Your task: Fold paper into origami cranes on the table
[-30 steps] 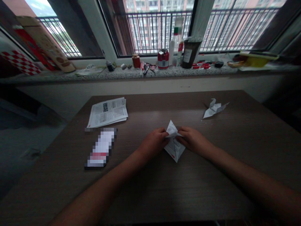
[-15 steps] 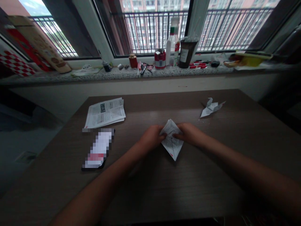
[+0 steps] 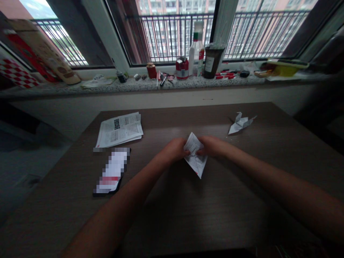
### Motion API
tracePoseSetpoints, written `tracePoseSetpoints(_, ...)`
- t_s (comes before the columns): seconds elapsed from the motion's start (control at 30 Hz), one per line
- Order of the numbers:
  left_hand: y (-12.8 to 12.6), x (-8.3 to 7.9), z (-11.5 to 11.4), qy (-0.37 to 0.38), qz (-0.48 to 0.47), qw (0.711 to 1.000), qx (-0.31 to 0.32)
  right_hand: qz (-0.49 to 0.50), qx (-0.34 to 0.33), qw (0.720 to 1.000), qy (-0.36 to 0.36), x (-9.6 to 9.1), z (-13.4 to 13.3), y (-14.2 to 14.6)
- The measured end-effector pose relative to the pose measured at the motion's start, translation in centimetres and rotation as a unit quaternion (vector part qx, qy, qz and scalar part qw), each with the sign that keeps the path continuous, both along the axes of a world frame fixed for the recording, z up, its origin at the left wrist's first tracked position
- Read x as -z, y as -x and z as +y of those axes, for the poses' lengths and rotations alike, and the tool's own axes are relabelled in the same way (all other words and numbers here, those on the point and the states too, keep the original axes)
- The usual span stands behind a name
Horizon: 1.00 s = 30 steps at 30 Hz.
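Observation:
Between my two hands is a diamond-shaped piece of folded newspaper (image 3: 196,165), printed with small text and creased down its lower half. My left hand (image 3: 177,148) pinches its left edge, the thumb lying on top. On the right edge my right hand (image 3: 210,146) grips it the same way. The fingers beneath the paper are hidden. Farther back on the right stands a folded paper crane (image 3: 239,123) of similar printed paper. To the left lies a stack of folded newspaper (image 3: 120,129), with a phone (image 3: 113,171) in front of it, its screen blurred out.
A brown wooden table (image 3: 172,215) carries all of this. Behind it, a granite windowsill (image 3: 102,88) holds a red can (image 3: 182,68), a clear bottle (image 3: 197,53), a dark cup (image 3: 213,61), a yellow container (image 3: 286,67) and small clutter. Tall boxes (image 3: 45,53) lean at the left.
Both hands and the folded newspaper have shifted slightly up and away from me. My thumbs still press on the paper. The crane, newspaper stack and phone stay in place.

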State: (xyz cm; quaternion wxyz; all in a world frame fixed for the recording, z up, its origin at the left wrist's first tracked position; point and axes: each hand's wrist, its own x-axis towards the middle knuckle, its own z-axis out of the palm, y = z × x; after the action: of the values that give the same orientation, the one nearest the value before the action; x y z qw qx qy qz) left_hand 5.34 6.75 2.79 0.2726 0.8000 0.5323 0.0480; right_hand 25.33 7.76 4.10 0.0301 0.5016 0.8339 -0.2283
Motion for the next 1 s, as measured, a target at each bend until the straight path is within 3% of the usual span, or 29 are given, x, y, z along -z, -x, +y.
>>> tracePoseSetpoints(0.33,-0.6,-1.0,1.1,0.007,0.065,0.998,-0.006,-0.097,0.023,0.993,0.06,-1.2,1.4,1.3)
tracePoseSetpoints(0.57,-0.3,-0.3,2.2,-0.056,0.023,0.998,-0.013,-0.095,0.065,0.974,0.194,-1.4,1.6,1.9)
tracePoseSetpoints(0.7,-0.1,0.3,2.8,-0.095,-0.022,0.995,0.022,-0.068,0.082,0.965,0.241,-1.1,1.2,1.9)
tracePoseSetpoints(0.83,0.2,0.6,3.0,-0.107,-0.034,0.991,0.068,-0.061,0.071,0.973,0.211,-1.3,1.0,1.7)
tracePoseSetpoints(1.0,0.8,0.0,2.3,-0.108,-0.017,0.988,0.105,-0.09,0.038,0.989,0.11,-1.8,0.8,1.5)
